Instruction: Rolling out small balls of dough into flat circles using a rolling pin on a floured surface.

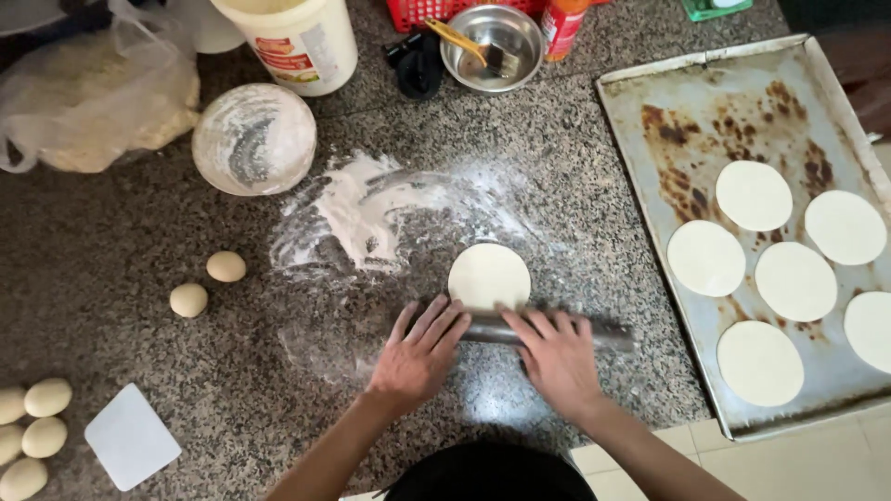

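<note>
A flat round of pale dough (489,275) lies on the floured granite counter (399,213). At its near edge rests a metal rolling pin (608,336), lying left to right. My left hand (419,353) presses flat on the pin's left part, fingers spread. My right hand (555,353) presses on its middle, fingers spread toward the dough. Both palms cover much of the pin.
A stained baking tray (650,139) at the right holds several rolled rounds (754,195). Two dough balls (225,266) sit left of the flour; several more (37,422) and a white scraper (132,436) lie at lower left. A floury bowl (254,139), tub, metal bowl and bag stand behind.
</note>
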